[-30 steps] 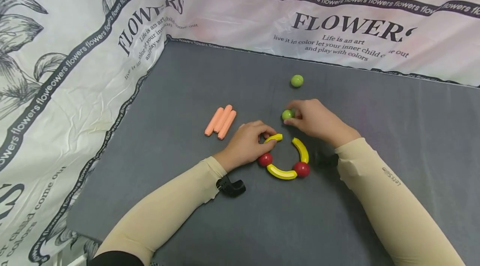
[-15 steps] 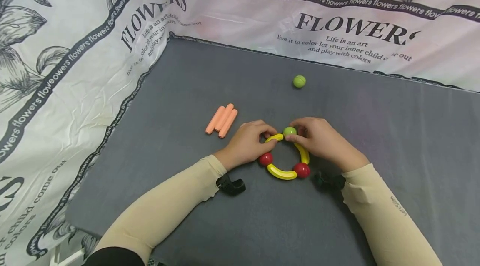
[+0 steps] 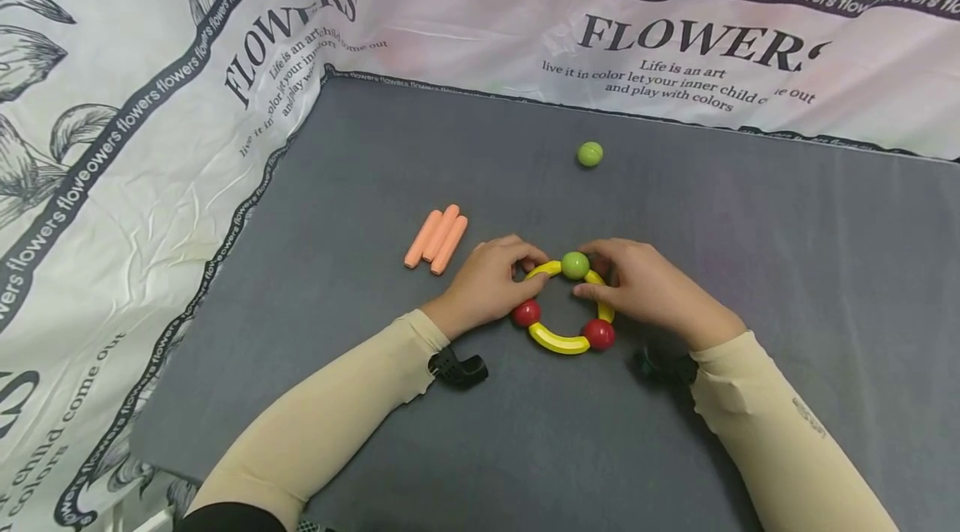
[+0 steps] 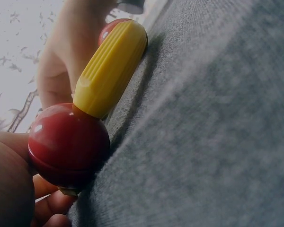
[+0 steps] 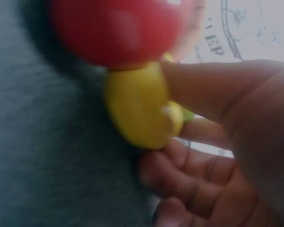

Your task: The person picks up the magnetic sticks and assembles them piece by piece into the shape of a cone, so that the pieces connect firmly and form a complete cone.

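On the near side, a glossy yellow curved grooved piece, apparently plastic, [image 3: 558, 340] bows toward the person, its ends meeting a shiny dark-red ball on the left [image 3: 526, 313] and a shiny dark-red ball on the right [image 3: 599, 334]. Above these, the left hand [image 3: 495, 273] pinches a short-looking, partly covered yellow arc [image 3: 551, 267], and the right hand [image 3: 641, 286] holds a second yellow curved bar [image 3: 606, 313] between thumb and fingers, thumb on the inner side, covering its middle. That bar's long axis runs from the right red ball up and slightly left. Everything turns on the glossy lime-green ball [image 3: 575, 265] between the two upper ends: it touches the left arc's tip and seems to meet the right bar's end, though the contact is too small to judge. The right fingertips are nearer to it, just beside or touching. Left and farther back, apart from the left hand, lie three peach-coloured smooth sticks [image 3: 435, 240], side by side and slanted. Farthest out on the dark grey cloth-covered table [image 3: 712, 190], a second green ball [image 3: 590, 154] sits well apart, beyond both hands.
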Demonstrator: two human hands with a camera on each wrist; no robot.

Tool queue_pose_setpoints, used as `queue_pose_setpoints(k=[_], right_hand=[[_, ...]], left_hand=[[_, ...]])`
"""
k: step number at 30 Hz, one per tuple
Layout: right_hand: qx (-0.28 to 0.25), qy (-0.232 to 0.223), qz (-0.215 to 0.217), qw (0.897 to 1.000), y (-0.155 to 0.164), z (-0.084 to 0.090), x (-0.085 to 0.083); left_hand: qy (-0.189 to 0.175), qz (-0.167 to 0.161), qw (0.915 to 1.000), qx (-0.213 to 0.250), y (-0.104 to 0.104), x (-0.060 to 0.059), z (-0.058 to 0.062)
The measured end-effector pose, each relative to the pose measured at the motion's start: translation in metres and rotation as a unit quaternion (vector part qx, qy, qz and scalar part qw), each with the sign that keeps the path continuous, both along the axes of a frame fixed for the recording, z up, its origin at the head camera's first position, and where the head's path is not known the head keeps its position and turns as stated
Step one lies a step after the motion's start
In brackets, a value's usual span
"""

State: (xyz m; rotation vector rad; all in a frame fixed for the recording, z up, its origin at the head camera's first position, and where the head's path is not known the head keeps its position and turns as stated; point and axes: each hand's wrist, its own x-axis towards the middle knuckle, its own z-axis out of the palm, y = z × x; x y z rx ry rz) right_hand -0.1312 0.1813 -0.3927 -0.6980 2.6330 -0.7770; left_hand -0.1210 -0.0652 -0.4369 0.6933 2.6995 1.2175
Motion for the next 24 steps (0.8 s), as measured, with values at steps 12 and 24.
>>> queue_pose_setpoints(k=[12, 24], right_hand=[[-0.041, -0.021, -0.072, 0.996, 0.019, -0.005, 0.028], [-0.088, 0.002, -0.096, 0.992, 0.021, -0.023, 0.035]], left_hand=[[0.046, 0.011, 0.9963, -0.071, -0.004, 0.002, 0.018], [0.244, 0.155, 0.8979, -0.332, -0.039, -0.011, 0.041]])
